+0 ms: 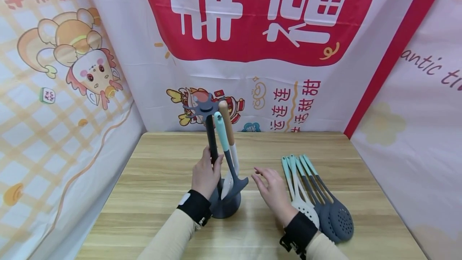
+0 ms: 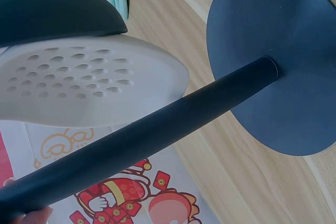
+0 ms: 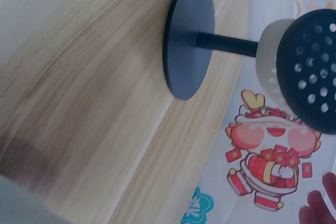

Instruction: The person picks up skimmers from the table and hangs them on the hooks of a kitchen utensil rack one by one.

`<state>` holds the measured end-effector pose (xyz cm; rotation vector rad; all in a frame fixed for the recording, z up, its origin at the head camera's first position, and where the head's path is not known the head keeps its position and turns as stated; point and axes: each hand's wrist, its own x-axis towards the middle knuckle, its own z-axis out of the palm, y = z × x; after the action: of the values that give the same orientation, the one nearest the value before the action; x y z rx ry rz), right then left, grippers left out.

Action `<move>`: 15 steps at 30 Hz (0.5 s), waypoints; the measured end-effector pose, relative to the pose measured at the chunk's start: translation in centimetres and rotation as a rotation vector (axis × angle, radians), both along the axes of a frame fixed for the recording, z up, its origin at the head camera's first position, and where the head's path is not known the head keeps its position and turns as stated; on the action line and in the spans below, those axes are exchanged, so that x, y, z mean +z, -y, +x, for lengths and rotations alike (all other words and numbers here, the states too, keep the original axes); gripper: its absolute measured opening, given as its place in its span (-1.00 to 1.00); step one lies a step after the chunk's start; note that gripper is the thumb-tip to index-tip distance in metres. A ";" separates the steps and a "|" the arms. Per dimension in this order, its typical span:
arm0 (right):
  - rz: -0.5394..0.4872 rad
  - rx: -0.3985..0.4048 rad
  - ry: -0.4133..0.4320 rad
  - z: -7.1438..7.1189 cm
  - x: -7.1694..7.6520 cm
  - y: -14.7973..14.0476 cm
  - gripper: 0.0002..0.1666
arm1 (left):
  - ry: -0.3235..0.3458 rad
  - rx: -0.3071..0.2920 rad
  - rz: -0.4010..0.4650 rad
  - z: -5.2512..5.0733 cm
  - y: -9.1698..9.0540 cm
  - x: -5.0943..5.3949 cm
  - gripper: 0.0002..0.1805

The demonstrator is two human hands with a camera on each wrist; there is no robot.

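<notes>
In the head view, the left hand (image 1: pixel 205 175) grips the black pole (image 1: pixel 211 137) of a utensil stand with a round base (image 1: pixel 228 208) and a hooked top (image 1: pixel 206 106). On its right side hang a dark utensil with a mint handle (image 1: pixel 221 131) and a white one with a wooden handle (image 1: pixel 227 121). The left wrist view shows the white perforated head (image 2: pixel 89 77) beside the dark head (image 2: pixel 58 18), behind the pole (image 2: pixel 147 129). The right hand (image 1: pixel 273 191) is right of the stand, fingers loosely bent, holding nothing. Its fingertips (image 3: pixel 317 207) show in the right wrist view.
Several mint-handled utensils, with white (image 1: pixel 306 210) and dark (image 1: pixel 341 220) heads, lie fanned on the wooden table (image 1: pixel 162 167), right of the right hand. A printed cloth (image 1: pixel 238 71) hangs behind the table; more cloth (image 1: pixel 72 131) lines the sides.
</notes>
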<state>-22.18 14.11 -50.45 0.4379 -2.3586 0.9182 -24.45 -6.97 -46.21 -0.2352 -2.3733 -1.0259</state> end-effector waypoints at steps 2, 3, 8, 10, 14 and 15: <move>0.018 -0.028 0.011 -0.1 -0.1 -0.4 -0.70 | 0.000 -0.001 0.002 0.0 0.0 0.0 -0.72; 0.027 -0.043 0.014 -0.2 -0.2 -0.5 -0.70 | -0.001 -0.002 0.004 0.0 -0.1 0.1 -0.72; 0.054 -0.093 0.020 -0.5 -0.3 -1.3 -0.69 | -0.020 -0.006 0.001 0.0 -0.1 0.1 -0.71; 0.064 -0.114 0.016 -0.6 -0.4 -1.6 -0.68 | -0.027 -0.005 0.000 0.0 -0.1 0.1 -0.71; 0.074 -0.162 0.055 -0.9 -0.6 -2.2 -0.68 | -0.030 -0.005 0.002 0.0 0.0 0.0 -0.72; 0.076 -0.174 0.082 -0.9 -0.7 -2.3 -0.67 | -0.031 -0.004 0.002 0.0 0.0 0.0 -0.72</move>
<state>-23.11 16.44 -51.14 0.2232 -2.4667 0.7818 -24.45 -6.95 -46.19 -0.2535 -2.3451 -1.0190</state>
